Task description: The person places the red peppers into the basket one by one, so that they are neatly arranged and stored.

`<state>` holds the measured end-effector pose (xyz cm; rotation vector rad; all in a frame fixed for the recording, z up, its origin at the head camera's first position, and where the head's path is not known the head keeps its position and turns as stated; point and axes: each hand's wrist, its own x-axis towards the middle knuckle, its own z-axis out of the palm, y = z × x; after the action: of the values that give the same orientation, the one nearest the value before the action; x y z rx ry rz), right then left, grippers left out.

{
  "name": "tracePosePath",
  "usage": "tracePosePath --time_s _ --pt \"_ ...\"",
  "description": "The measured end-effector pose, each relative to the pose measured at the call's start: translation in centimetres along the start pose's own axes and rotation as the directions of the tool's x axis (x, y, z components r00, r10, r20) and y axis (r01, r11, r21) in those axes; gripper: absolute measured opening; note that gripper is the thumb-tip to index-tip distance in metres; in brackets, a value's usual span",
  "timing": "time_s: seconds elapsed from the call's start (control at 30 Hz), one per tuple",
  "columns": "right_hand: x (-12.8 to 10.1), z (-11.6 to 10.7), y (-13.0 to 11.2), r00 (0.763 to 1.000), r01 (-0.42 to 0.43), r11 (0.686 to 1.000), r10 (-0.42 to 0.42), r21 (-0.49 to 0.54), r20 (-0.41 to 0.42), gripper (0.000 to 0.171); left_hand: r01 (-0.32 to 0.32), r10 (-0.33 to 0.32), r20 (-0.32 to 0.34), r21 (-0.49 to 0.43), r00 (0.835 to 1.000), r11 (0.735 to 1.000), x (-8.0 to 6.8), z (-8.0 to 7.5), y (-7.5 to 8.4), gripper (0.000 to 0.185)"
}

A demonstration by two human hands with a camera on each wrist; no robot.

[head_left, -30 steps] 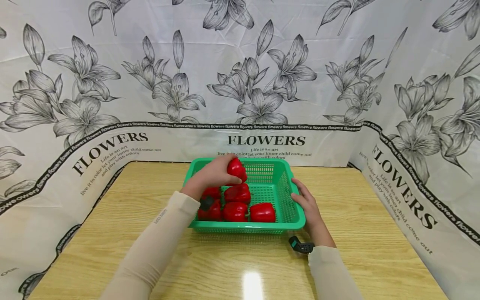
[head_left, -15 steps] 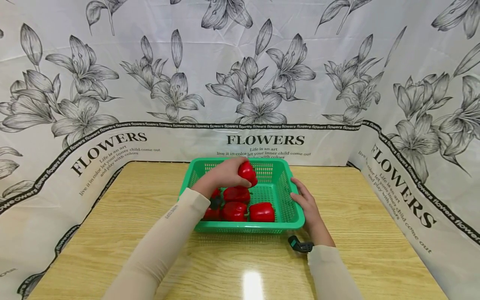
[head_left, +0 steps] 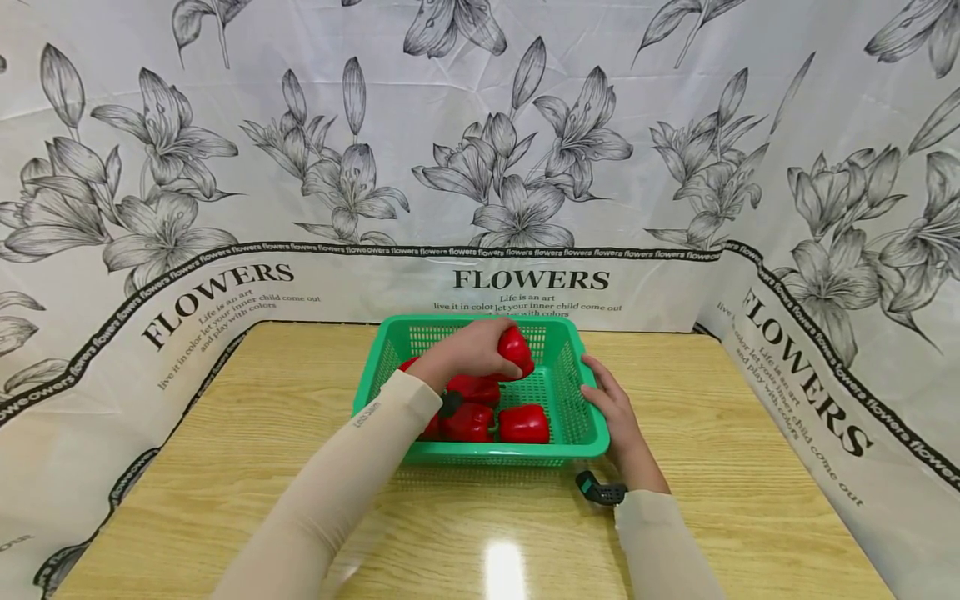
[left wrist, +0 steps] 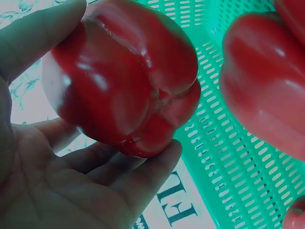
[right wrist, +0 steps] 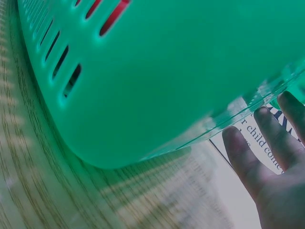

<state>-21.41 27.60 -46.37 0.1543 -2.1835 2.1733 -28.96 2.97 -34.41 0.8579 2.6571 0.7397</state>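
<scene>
My left hand (head_left: 476, 350) grips a red bell pepper (head_left: 516, 352) over the middle of the green basket (head_left: 510, 450). The left wrist view shows that pepper (left wrist: 124, 76) with its lobed bottom end facing the camera, thumb on one side and fingers on the other. Lower in the basket lie several more red bell peppers, one bell pepper (head_left: 525, 425) at the front right and others to its left, partly hidden by the left arm. My right hand (head_left: 618, 412) rests at the basket's right rim; in the right wrist view its fingers (right wrist: 243, 155) are extended along the basket's outside.
The basket stands on a wood-grain table (head_left: 750, 467). A white curtain (head_left: 517, 287) printed with flowers and lettering closes off the back and both sides. Wrist-worn black cameras show at the right wrist (head_left: 600, 490) and the left wrist (head_left: 450, 405).
My left hand has carried the bell pepper rightward across the basket, from left of its middle to right of it. The right hand has stayed at the rim, and the basket has barely shifted.
</scene>
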Motion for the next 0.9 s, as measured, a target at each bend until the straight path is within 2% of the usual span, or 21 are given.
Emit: tracePosePath --time_s 0.2,0.5,0.63,0.9 --pt "0.1 0.1 -0.1 1.0 0.0 1.0 0.0 -0.01 -0.005 0.054 0.018 -0.018 0.026 0.003 1.0 1.0 0.7 0.5 0.3 0.079" --pt "0.0 0.0 0.0 1.0 -0.002 1.0 0.002 -0.002 0.001 0.054 0.012 -0.01 0.061 -0.025 0.998 1.0 2.0 1.6 0.4 0.072" --pt "0.0 0.0 0.0 1.0 -0.001 1.0 0.001 0.001 0.001 0.054 0.001 0.0 0.069 -0.011 0.998 1.0 2.4 2.1 0.5 0.076" --pt "0.1 0.0 0.1 1.0 0.004 1.0 -0.004 -0.012 0.001 0.054 0.005 -0.006 0.087 0.011 0.996 1.0 2.9 3.1 0.8 0.071"
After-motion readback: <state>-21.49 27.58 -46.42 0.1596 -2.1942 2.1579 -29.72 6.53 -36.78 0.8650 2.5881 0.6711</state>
